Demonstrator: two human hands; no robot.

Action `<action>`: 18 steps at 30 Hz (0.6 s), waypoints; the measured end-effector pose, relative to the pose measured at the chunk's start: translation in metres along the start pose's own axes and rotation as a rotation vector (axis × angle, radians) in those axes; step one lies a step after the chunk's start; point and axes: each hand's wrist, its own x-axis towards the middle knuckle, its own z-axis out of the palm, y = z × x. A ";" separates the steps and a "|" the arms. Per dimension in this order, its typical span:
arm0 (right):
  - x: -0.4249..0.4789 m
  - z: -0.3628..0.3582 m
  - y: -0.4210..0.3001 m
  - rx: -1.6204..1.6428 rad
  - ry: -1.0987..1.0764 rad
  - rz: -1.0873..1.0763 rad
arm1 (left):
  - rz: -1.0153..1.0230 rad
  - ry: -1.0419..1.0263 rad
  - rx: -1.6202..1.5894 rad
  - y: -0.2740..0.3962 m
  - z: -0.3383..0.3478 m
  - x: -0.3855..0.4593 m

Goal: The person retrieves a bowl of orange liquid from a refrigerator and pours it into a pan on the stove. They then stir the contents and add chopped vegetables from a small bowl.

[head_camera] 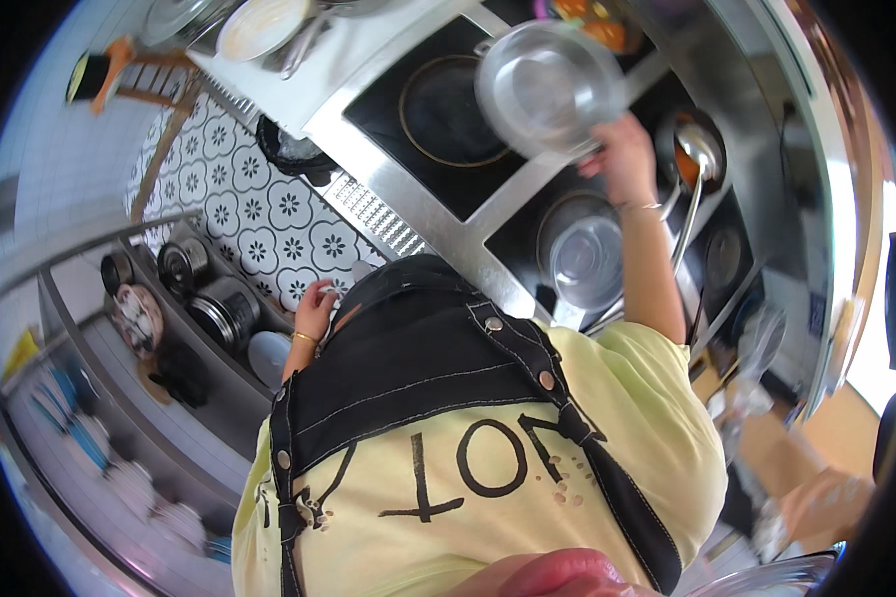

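My right hand (618, 163) grips the near edge of a round, shallow metal pan or bowl (549, 89), blurred, held over the glass-topped cooktop (437, 112). Below and left of that hand, a clear plastic container (587, 261) rests on a lower cooktop panel. To the hand's right is a dark pot (672, 149) with orange contents and a metal ladle (698, 145) in it. My left hand (315, 302) hangs beside the black apron (418, 351), over the patterned floor, with its fingers loosely bent and nothing visible in it.
A white counter (284, 97) at the upper left bears a used white bowl (261, 28) and metal utensils. Shelving (172, 321) on the left holds several pots and stacked dishes. A black-lined bin (291, 149) stands beside the counter. Orange food (605, 33) sits at the cooktop's far side.
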 end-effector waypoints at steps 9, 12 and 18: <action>-0.173 0.126 0.085 0.094 -0.184 0.113 | 0.147 -0.566 -0.305 0.216 0.023 0.015; -0.191 0.127 0.076 0.009 -0.019 -0.020 | 0.380 -0.654 -0.103 0.215 0.031 0.039; -0.264 0.134 0.094 0.242 0.716 -0.053 | 0.206 -1.059 0.139 0.250 0.038 0.058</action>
